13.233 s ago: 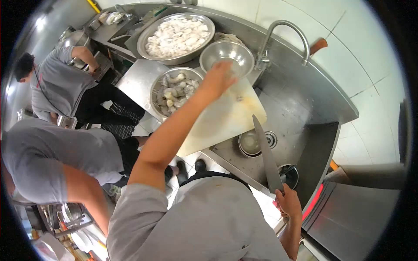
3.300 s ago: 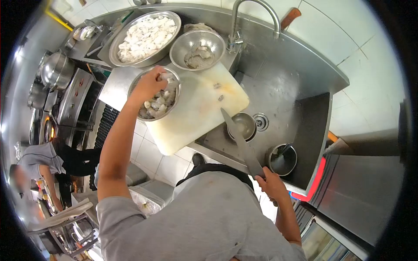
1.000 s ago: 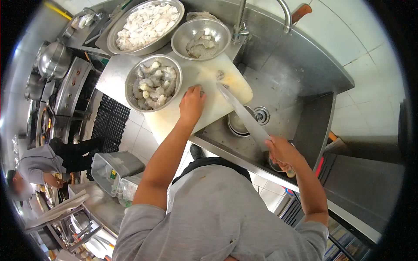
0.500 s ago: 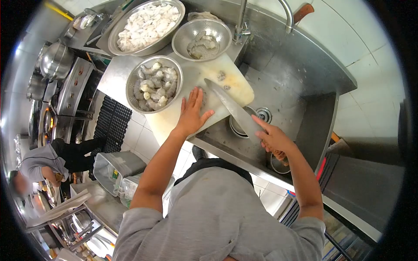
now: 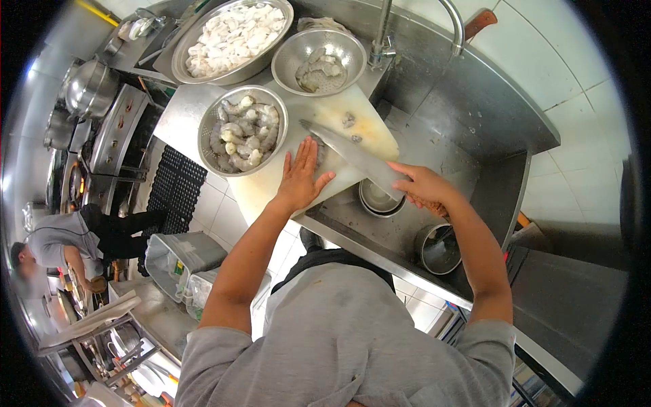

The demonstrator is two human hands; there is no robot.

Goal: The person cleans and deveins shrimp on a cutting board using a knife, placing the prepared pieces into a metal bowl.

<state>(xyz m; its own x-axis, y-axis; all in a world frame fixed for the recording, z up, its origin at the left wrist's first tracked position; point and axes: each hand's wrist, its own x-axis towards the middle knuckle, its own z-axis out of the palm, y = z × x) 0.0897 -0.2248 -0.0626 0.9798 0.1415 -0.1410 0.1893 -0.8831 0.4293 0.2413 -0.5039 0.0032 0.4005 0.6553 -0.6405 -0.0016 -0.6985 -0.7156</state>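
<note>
My left hand (image 5: 299,179) lies flat with fingers stretched on the white cutting board (image 5: 271,192), its fingertips beside a grey shrimp (image 5: 321,157) that the fingers partly cover. My right hand (image 5: 426,188) is wrapped round the handle of a large chef's knife (image 5: 363,161). The blade slants across the board, its tip pointing to the upper left, just beyond my left fingertips. Small dark scraps (image 5: 348,120) lie on the board past the blade. Left of my left hand, a perforated steel bowl (image 5: 203,150) holds peeled shrimp (image 5: 245,132).
A colander (image 5: 280,69) with a few shrimp and a big bowl (image 5: 178,60) of white pieces stand at the back. The steel sink (image 5: 468,152) holds a bowl (image 5: 380,198) and a pot (image 5: 439,248). A person (image 5: 61,241) works at far left near grey bins (image 5: 193,251).
The knife has slid up and to the left, its tip now farther over the board. My right hand moved slightly upward with it. My left hand stays nearly still.
</note>
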